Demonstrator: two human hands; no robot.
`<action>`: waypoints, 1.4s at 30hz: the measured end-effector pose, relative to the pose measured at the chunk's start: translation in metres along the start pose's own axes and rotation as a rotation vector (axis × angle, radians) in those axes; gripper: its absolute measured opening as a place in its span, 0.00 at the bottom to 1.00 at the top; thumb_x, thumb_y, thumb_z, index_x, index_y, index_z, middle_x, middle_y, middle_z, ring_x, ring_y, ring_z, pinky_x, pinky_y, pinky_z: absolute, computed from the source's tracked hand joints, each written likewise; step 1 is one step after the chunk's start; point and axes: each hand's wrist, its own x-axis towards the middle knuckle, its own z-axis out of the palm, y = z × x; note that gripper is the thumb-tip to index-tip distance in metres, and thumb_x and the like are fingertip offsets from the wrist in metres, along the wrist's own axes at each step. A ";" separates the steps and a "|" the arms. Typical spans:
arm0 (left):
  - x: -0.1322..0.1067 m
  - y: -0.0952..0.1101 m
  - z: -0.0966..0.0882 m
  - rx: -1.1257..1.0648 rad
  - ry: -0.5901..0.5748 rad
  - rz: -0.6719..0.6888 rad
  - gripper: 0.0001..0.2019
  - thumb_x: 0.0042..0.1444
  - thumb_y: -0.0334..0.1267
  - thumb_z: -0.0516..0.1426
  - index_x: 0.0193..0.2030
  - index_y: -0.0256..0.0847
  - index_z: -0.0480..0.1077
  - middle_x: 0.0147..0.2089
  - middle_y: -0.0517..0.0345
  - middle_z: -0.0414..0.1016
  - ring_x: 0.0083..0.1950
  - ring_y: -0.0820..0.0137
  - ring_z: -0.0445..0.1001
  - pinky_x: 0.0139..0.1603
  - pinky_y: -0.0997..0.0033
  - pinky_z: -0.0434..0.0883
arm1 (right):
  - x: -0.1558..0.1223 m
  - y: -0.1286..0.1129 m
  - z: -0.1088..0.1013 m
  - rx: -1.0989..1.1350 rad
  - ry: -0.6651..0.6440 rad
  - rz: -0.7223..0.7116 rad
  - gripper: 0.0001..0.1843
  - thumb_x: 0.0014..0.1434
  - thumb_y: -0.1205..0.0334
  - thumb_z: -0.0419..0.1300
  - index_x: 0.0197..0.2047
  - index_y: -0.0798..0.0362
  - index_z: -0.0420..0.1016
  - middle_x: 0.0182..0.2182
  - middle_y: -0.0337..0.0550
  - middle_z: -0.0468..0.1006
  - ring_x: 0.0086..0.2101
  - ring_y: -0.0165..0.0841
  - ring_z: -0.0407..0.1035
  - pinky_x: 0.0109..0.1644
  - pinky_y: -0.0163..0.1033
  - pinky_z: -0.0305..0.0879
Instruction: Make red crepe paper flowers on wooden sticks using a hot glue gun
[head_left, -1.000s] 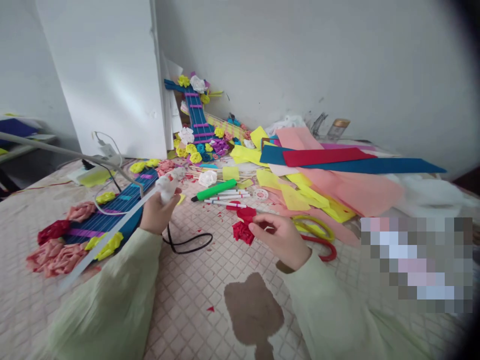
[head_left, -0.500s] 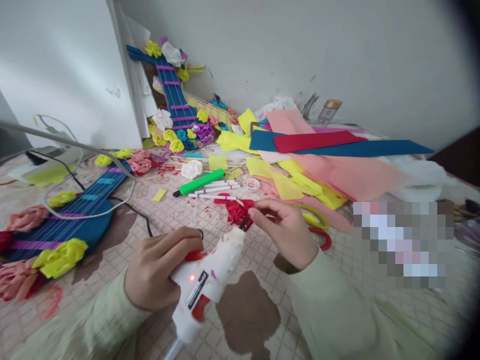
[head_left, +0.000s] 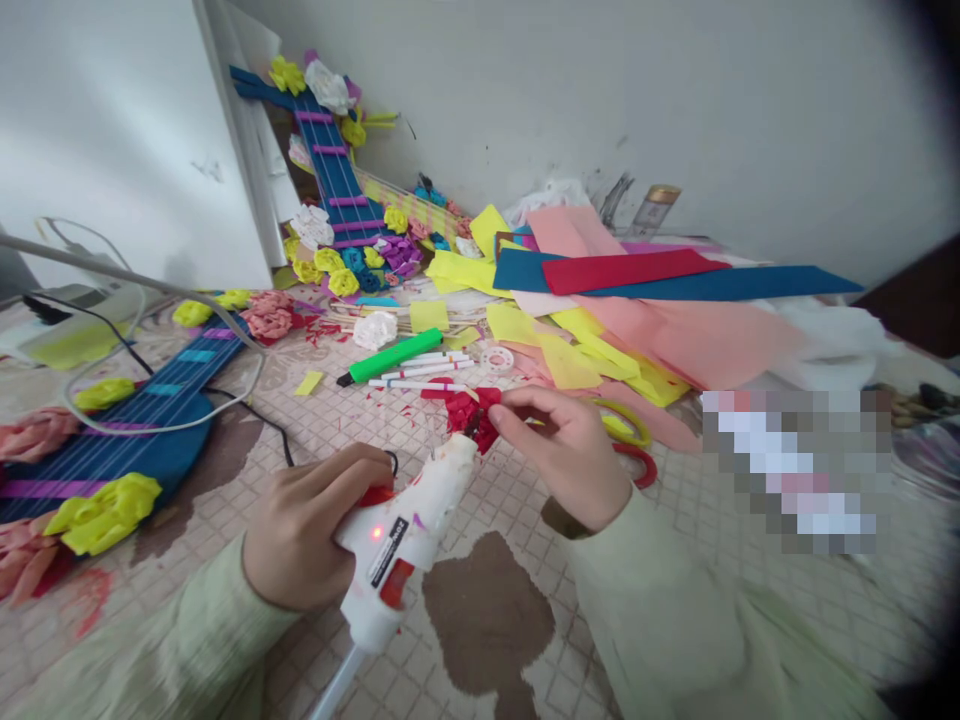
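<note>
My left hand (head_left: 311, 525) is closed around the handle of a white hot glue gun (head_left: 405, 535), whose small red light is lit and whose glue stick juts from the back. The gun's nozzle points at a red crepe-paper flower (head_left: 472, 415). My right hand (head_left: 566, 450) pinches that flower between thumb and fingers, just beyond the nozzle. Whether the nozzle touches the paper I cannot tell. Behind the right hand lie scissors with yellow and red handles (head_left: 634, 465). A green utility knife (head_left: 395, 357) and several white sticks (head_left: 416, 385) rest beyond the flower.
Paper-flower-trimmed blue guitars stand at the back (head_left: 341, 185) and lie at left (head_left: 180, 420). Crepe-paper strips (head_left: 675, 340) pile up at the right. A white cable (head_left: 259, 370) loops over the left side. A power strip (head_left: 67, 330) sits far left. A glass jar (head_left: 656, 210) stands by the wall.
The view has shifted slightly, so most things sit a little further left and higher. Both hands keep their holds; the glue gun's nozzle stays close to the red flower.
</note>
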 end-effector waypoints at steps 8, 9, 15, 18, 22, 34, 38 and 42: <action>0.000 -0.002 0.000 -0.018 -0.014 -0.009 0.04 0.54 0.30 0.49 0.33 0.42 0.62 0.32 0.55 0.74 0.29 0.71 0.73 0.26 0.74 0.65 | -0.001 0.001 0.001 0.028 -0.002 0.000 0.06 0.50 0.61 0.60 0.29 0.55 0.74 0.24 0.39 0.75 0.26 0.28 0.66 0.28 0.33 0.64; 0.000 -0.002 0.000 -0.016 -0.015 -0.013 0.04 0.54 0.30 0.49 0.33 0.42 0.62 0.32 0.55 0.74 0.29 0.71 0.73 0.26 0.74 0.65 | 0.000 0.001 0.001 0.029 -0.002 0.000 0.06 0.50 0.61 0.60 0.29 0.55 0.74 0.24 0.39 0.75 0.26 0.28 0.66 0.28 0.33 0.64; 0.000 -0.002 0.000 -0.002 -0.029 -0.017 0.03 0.54 0.31 0.49 0.32 0.42 0.62 0.31 0.56 0.74 0.29 0.71 0.73 0.26 0.74 0.65 | 0.000 0.002 0.002 0.036 -0.004 -0.001 0.06 0.50 0.61 0.60 0.29 0.55 0.74 0.25 0.39 0.75 0.26 0.28 0.67 0.29 0.33 0.64; -0.001 -0.003 0.001 0.006 -0.025 0.013 0.04 0.54 0.30 0.48 0.32 0.41 0.62 0.31 0.56 0.74 0.28 0.71 0.73 0.25 0.74 0.65 | 0.000 0.002 0.002 0.035 -0.004 -0.002 0.06 0.50 0.61 0.60 0.29 0.55 0.74 0.25 0.39 0.76 0.26 0.28 0.67 0.29 0.33 0.64; -0.001 -0.002 0.002 0.007 -0.023 -0.003 0.05 0.54 0.31 0.48 0.31 0.41 0.63 0.30 0.55 0.74 0.28 0.71 0.73 0.25 0.75 0.65 | 0.000 0.001 0.002 0.028 -0.004 -0.002 0.06 0.51 0.60 0.59 0.29 0.55 0.74 0.25 0.39 0.76 0.26 0.28 0.67 0.29 0.33 0.64; -0.002 -0.007 0.003 0.007 -0.020 0.054 0.04 0.52 0.30 0.49 0.32 0.41 0.63 0.30 0.56 0.73 0.27 0.71 0.73 0.24 0.75 0.66 | -0.001 0.000 0.002 0.023 0.003 0.003 0.07 0.50 0.60 0.60 0.30 0.54 0.75 0.26 0.39 0.77 0.26 0.28 0.69 0.28 0.33 0.65; -0.003 -0.007 0.003 0.013 -0.031 0.019 0.04 0.52 0.29 0.49 0.32 0.41 0.62 0.30 0.57 0.73 0.28 0.71 0.73 0.25 0.75 0.66 | -0.001 -0.001 0.002 0.011 0.000 -0.007 0.06 0.51 0.61 0.60 0.29 0.55 0.75 0.25 0.39 0.77 0.26 0.28 0.69 0.28 0.33 0.65; -0.003 -0.006 0.003 0.013 -0.041 0.019 0.04 0.52 0.29 0.49 0.33 0.42 0.62 0.30 0.57 0.73 0.28 0.71 0.73 0.26 0.74 0.65 | -0.001 0.000 0.001 0.008 -0.010 -0.012 0.07 0.51 0.60 0.59 0.30 0.54 0.75 0.25 0.39 0.77 0.26 0.28 0.68 0.28 0.33 0.64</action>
